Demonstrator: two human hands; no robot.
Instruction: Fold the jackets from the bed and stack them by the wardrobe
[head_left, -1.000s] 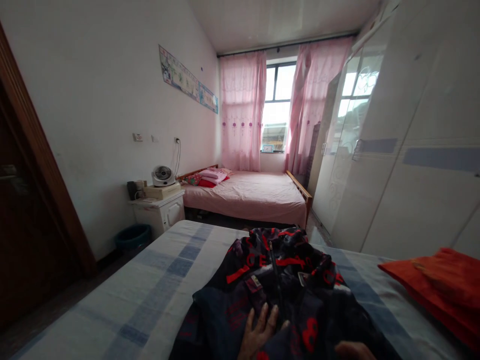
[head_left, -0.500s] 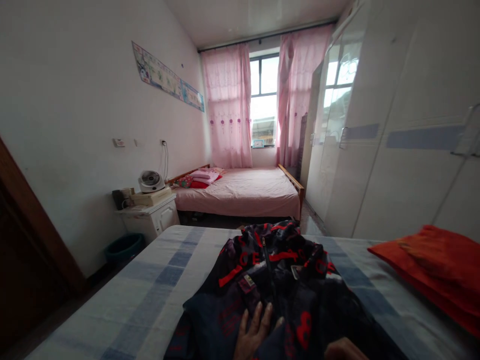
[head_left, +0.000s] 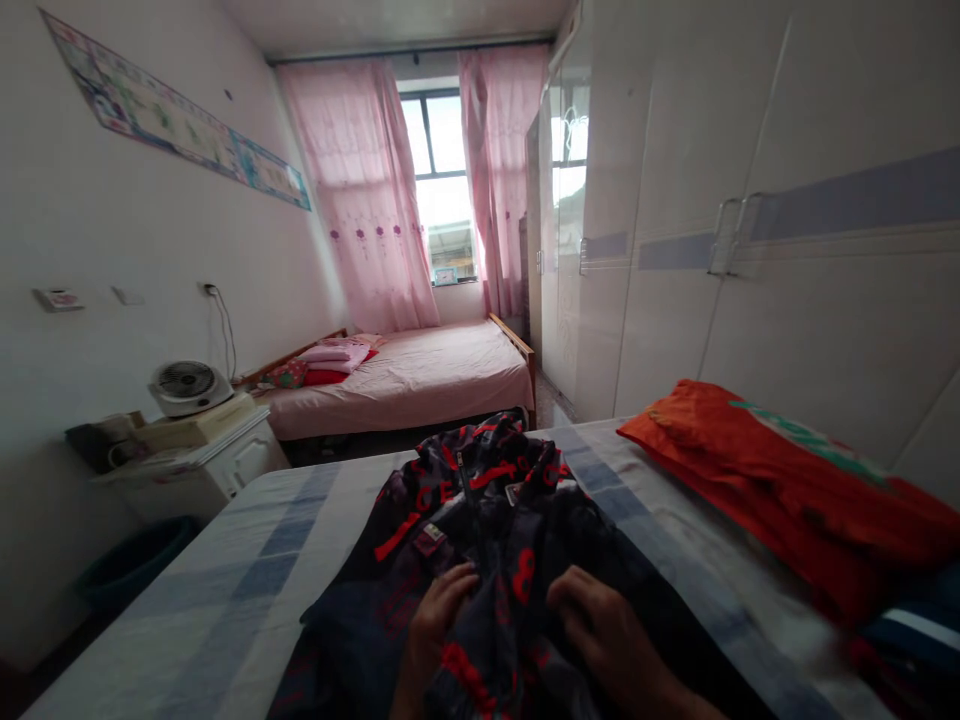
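Black-and-red zip jacket (head_left: 491,535), lying spread on a blue-striped white sheet (head_left: 217,590).
In the head view, the left hand (head_left: 433,622) and the right hand (head_left: 609,632) are at its front, both half-curled; whether either grip is grasping the cloth, I cannot tell. An orange garment (head_left: 757,485) lies to the right, apart from the jacket.

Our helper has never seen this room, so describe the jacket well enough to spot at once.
From the pink bed at the back, come nearer to the blue-striped sheet. The jacket lies there, collar toward that bed, the left hand and right hand over its lower part. Dark fabric with red lettering sets it apart from the orange cloth on the right.
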